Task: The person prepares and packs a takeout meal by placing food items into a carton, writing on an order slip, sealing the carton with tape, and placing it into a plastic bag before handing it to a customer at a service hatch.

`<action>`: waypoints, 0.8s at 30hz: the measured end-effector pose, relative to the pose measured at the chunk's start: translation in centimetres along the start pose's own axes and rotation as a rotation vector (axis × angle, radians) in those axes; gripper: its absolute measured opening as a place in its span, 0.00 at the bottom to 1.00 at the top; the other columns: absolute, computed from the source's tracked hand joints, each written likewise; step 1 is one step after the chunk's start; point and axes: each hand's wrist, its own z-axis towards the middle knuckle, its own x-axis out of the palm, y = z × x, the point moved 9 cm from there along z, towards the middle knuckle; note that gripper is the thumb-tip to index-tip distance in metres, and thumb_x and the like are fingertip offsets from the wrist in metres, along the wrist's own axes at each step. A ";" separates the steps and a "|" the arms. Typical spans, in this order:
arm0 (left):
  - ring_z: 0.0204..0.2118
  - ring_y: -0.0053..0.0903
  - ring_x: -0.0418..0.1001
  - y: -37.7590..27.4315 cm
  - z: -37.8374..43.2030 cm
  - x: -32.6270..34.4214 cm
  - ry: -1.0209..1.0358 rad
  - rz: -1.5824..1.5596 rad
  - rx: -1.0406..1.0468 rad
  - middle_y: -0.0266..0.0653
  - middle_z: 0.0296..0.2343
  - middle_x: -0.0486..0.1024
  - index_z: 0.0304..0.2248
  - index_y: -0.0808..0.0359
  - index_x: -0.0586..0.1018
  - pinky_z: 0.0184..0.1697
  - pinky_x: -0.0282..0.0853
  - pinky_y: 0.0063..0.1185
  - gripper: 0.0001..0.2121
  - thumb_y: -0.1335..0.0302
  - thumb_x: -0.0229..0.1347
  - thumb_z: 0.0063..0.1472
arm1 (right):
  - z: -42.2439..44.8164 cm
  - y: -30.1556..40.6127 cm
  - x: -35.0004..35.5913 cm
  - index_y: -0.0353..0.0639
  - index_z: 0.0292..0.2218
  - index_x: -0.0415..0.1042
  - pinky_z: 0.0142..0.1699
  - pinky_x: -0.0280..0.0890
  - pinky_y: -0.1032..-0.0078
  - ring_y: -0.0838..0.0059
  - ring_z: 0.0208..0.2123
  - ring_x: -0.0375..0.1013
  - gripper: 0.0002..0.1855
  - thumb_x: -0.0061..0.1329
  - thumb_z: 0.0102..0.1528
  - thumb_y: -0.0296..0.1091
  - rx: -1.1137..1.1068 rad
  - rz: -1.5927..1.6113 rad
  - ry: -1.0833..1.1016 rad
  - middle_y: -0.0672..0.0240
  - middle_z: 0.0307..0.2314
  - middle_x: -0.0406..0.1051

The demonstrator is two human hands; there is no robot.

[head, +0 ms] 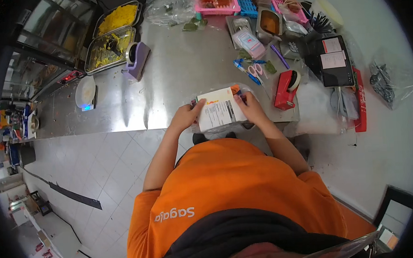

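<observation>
At the front edge of the steel table, a white printed sheet or packet (219,109) lies tilted between my two hands, with transparent plastic wrap (213,127) around it. It bears lines of writing and has orange and purple at its upper corners. My left hand (186,116) grips its left side, thumb on top. On the opposite side, my right hand (252,109) has its thumb on the upper right edge. The fingers underneath are mostly hidden. Nearest to my right hand are a red tape dispenser (284,96) and pink-handled scissors (256,70).
Two metal trays with yellow food (119,18) stand beside a glass display case (48,42). A purple tape dispenser (138,60) and a small scale with a plate (85,92) are left. Pens (246,72), a metal container (269,23), baskets (217,10) and a tablet (336,61) crowd the right.
</observation>
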 end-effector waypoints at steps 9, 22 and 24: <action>0.32 0.45 0.70 2.1 4.8 -2.3 -0.394 0.254 0.293 0.56 0.27 0.71 0.28 0.74 0.74 0.37 0.65 0.30 0.17 0.63 0.48 0.55 | 7.3 -3.8 -1.0 0.41 0.32 0.72 0.39 0.62 0.68 0.62 0.36 0.68 0.13 0.48 0.50 0.41 -0.050 -0.126 -0.027 0.57 0.32 0.68; 0.43 0.35 0.68 3.3 -2.9 3.8 -0.205 -0.239 0.489 0.51 0.39 0.68 0.45 0.72 0.51 0.42 0.65 0.24 0.34 0.80 0.60 0.43 | -2.4 -3.2 -0.6 0.38 0.50 0.55 0.50 0.57 0.67 0.56 0.47 0.60 0.36 0.56 0.43 0.39 -0.154 0.475 0.226 0.51 0.45 0.59; 0.41 0.34 0.70 3.0 -1.8 3.2 -0.304 -0.248 0.430 0.51 0.36 0.70 0.44 0.71 0.53 0.39 0.66 0.24 0.31 0.80 0.59 0.44 | -1.0 -2.2 -1.5 0.37 0.48 0.57 0.48 0.58 0.67 0.53 0.43 0.63 0.35 0.56 0.41 0.38 -0.234 0.169 0.075 0.48 0.40 0.63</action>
